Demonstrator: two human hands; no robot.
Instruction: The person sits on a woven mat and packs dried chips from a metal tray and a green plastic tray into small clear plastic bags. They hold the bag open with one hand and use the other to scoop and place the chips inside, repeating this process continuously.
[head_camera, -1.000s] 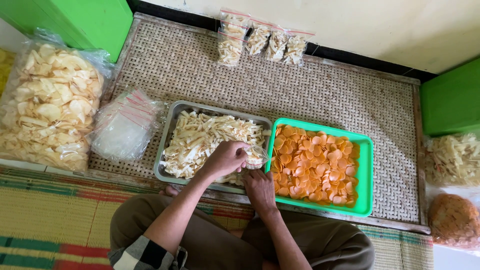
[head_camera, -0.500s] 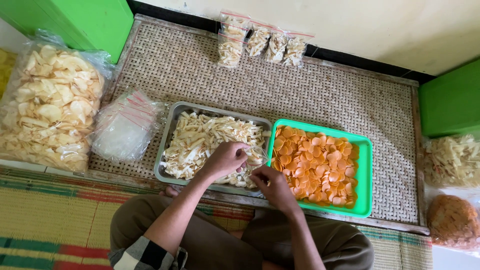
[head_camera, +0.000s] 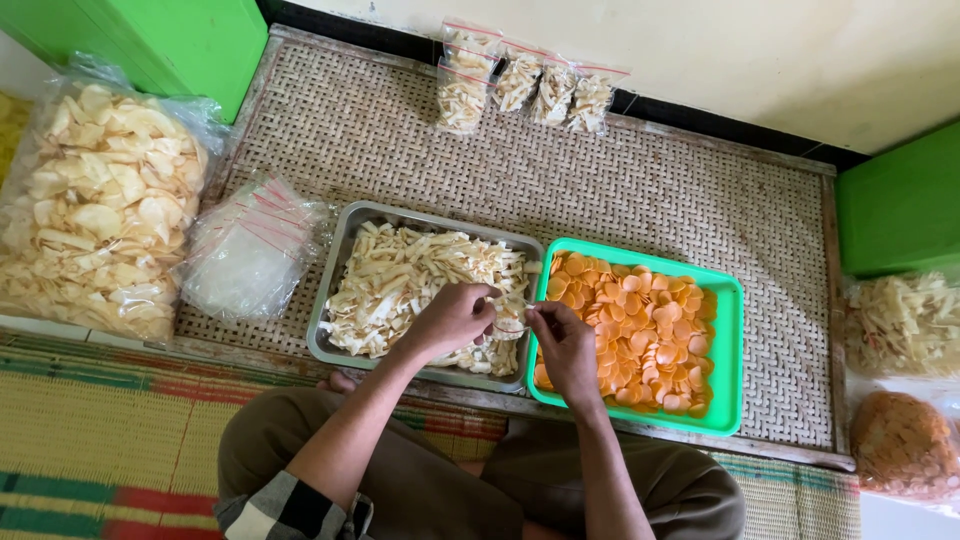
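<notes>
Near the woven mat's (head_camera: 640, 190) front edge, I see my left hand (head_camera: 452, 318) over the metal tray (head_camera: 335, 270) of pale crackers, fingers pinching a small clear bag (head_camera: 508, 322). My right hand (head_camera: 562, 345) pinches the bag's other side, beside the green tray (head_camera: 728, 350).

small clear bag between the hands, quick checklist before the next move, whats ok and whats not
1. Small clear bag held by both hands: ok, left hand and right hand pinch it.
2. Bag mouth open: cannot tell, too small.
3. Metal tray of pale strips within reach: ok, under the left hand.
4. Green tray of orange chips within reach: ok, beside the right hand.
5. Spare empty bags at hand: ok, left of the metal tray.
6. Filled packets kept apart: ok, by the wall.
</notes>
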